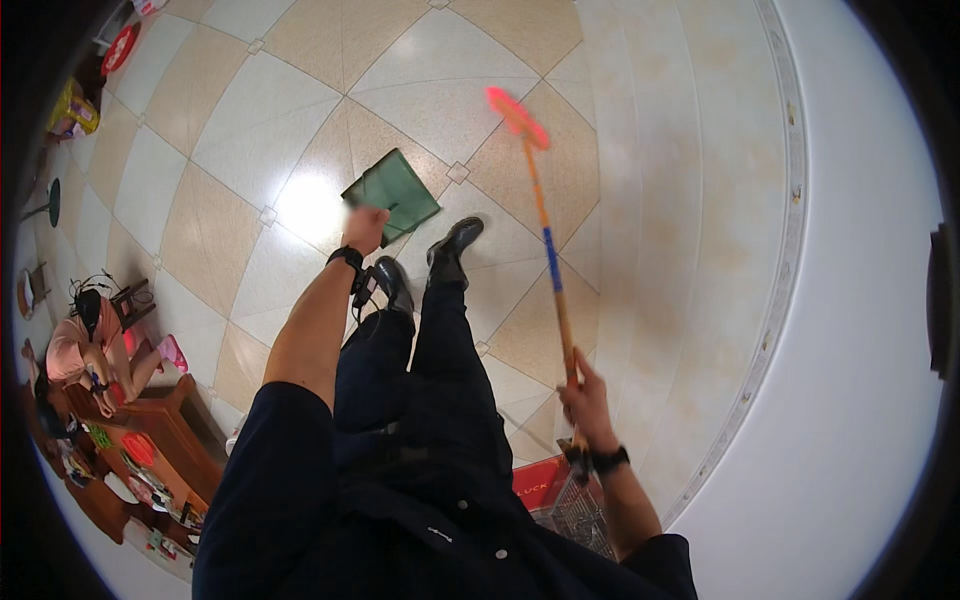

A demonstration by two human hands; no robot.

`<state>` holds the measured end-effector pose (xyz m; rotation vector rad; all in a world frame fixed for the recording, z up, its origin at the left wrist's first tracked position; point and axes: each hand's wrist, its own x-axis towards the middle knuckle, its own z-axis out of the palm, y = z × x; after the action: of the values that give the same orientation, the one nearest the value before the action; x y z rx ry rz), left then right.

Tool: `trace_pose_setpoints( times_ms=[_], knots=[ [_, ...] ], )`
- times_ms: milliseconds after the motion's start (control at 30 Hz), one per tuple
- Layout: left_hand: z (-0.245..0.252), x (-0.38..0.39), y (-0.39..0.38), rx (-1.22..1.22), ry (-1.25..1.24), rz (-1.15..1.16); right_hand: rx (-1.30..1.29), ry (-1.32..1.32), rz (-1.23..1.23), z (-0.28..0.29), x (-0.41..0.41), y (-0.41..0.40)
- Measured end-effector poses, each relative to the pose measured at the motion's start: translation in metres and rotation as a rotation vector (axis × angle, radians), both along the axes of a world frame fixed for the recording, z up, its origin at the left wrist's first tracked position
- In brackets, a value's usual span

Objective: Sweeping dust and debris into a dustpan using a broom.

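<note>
My left hand [364, 228] is closed on the handle of a green dustpan [405, 191]; most of that handle is hidden by the hand. The pan lies in front of my dark boots, over the tiled floor. In my right hand [589, 397] is the long shaft of a broom [553, 259], orange with a blue band. Its bright pink head [517, 118] is farther forward and to the right of the pan, apart from it. Whether the broom's head touches the tiles I cannot tell.
At the left a person [86, 345] sits by a wooden table [169, 427] holding dishes and a red basket [138, 449]. A red box [540, 482] and a wire rack [577, 517] stand beside me at the lower right. A white wall [847, 300] runs along the right.
</note>
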<state>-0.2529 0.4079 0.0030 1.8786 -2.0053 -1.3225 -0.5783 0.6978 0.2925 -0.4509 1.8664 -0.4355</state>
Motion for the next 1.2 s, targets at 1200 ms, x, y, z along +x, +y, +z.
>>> trace_pose_setpoints(
  times_ms=[1200],
  knots=[
    [0.041, -0.053, 0.100, -0.074, 0.033, -0.152, 0.054, 0.726, 0.179, -0.136, -0.096, 0.222]
  ],
)
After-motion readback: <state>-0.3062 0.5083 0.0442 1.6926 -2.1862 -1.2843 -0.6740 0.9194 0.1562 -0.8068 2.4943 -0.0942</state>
